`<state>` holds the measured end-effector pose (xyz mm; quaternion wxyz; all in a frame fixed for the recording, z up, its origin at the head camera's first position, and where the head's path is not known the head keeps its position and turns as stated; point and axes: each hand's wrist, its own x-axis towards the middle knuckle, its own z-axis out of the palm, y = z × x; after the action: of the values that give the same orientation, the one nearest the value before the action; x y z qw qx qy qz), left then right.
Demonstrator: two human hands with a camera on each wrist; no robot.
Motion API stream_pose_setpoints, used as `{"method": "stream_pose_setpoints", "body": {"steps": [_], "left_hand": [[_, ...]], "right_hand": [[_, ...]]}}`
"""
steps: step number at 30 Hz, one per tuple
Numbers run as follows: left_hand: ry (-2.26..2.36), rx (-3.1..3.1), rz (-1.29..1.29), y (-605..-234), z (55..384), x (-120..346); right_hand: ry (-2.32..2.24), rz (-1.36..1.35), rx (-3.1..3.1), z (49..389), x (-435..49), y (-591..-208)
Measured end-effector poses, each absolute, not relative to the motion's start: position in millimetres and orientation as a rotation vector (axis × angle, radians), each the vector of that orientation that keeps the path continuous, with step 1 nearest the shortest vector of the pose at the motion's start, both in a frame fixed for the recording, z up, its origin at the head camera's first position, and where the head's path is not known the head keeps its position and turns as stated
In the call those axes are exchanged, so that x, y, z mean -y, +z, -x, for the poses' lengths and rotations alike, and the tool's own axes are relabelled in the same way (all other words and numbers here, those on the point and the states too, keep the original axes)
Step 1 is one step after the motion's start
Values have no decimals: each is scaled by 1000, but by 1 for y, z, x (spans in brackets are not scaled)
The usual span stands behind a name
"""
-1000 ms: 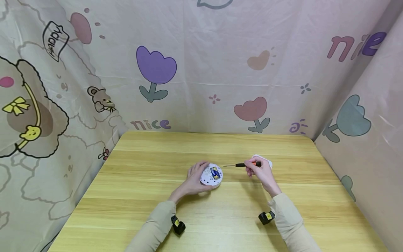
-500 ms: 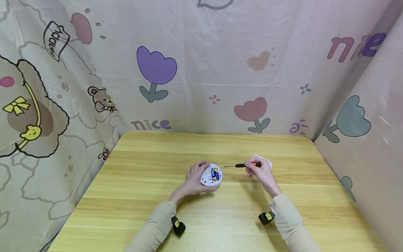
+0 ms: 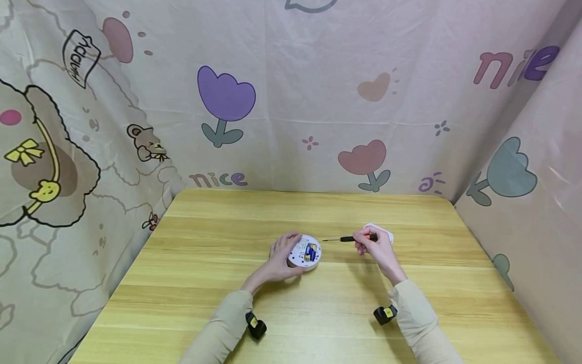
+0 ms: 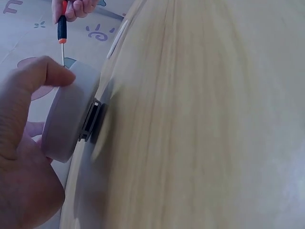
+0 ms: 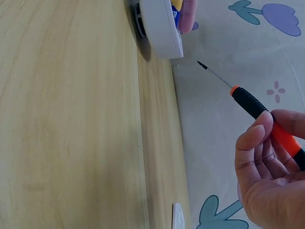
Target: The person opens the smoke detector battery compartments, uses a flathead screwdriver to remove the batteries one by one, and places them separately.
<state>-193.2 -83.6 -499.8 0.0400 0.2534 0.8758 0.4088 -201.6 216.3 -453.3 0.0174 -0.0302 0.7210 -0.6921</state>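
Note:
My left hand [image 3: 280, 260] grips a round white battery-powered device [image 3: 304, 253] by its edge, thumb at the near side and fingers at the far side. A blue and yellow battery [image 3: 311, 252] shows in its upturned face. In the left wrist view, a dark slotted bracket [image 4: 90, 120] juts from the device's underside, close above the tabletop. My right hand [image 3: 379, 251] pinches a black and orange screwdriver [image 5: 250, 102] by its handle. The screwdriver's tip points left at the device, a small gap apart.
A flat white cover-like piece [image 3: 386, 233] lies on the wooden table [image 3: 218, 227], partly hidden behind my right hand. Black wrist cameras [image 3: 385, 314] hang at both sleeves. Printed cloth [image 3: 295, 101] walls off the back and sides.
My left hand turns and tilts the round device slightly, and its battery shifts angle with it. The right hand and screwdriver stay nearly still.

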Motion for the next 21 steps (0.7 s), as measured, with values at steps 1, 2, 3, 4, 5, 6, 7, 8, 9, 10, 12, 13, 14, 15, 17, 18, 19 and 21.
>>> {"method": "stream_pose_setpoints", "body": {"steps": [1,2,3,4,5,6,7,8,9,10,12,13,14,15,17,18,19,21], "left_hand": [[1244,-2685,-786,-500,193,84],[1242,-2683,-795,-500,193,84],[1245,-2681,-802,-500,193,84],[1257,-2679,-809,-500,193,84],[1266,-2677,-814,-500,193,84],[1278,-2675,-816,-499,193,84],[1284,-2676,-814,-499,192,84],[1289,-2677,-807,-499,192,84],[1295,-2679,-799,-499,192,84],[1308,-2679,-791,-500,192,84],[1304,-2680,-768,-500,192,83],[1302,-2680,-759,-500,192,83],[1305,-2676,-752,-500,191,83],[1308,-2674,-750,-500,192,83],[1303,-2671,-748,-500,191,83],[1308,-2668,-752,-500,191,83],[1311,-2664,-760,-500,191,84],[1325,-2656,-782,-500,191,84]], "right_hand": [[-2152,93,-2239,202,-216,-453],[-2152,93,-2238,202,-217,-453],[-2154,92,-2237,202,-217,-453],[-2155,93,-2235,202,-217,-453],[-2155,96,-2234,202,-217,-453],[-2153,100,-2233,202,-217,-453],[-2151,105,-2231,202,-217,-453],[-2147,111,-2229,201,-217,-453],[-2141,117,-2228,201,-217,-453],[-2134,123,-2226,201,-217,-453],[-2119,139,-2222,201,-218,-453],[-2111,147,-2222,201,-218,-453],[-2107,152,-2221,201,-218,-453],[-2101,159,-2221,201,-219,-453],[-2093,170,-2222,201,-219,-453],[-2089,172,-2224,200,-219,-453],[-2083,176,-2225,200,-218,-453],[-2073,179,-2229,200,-218,-453]]}}
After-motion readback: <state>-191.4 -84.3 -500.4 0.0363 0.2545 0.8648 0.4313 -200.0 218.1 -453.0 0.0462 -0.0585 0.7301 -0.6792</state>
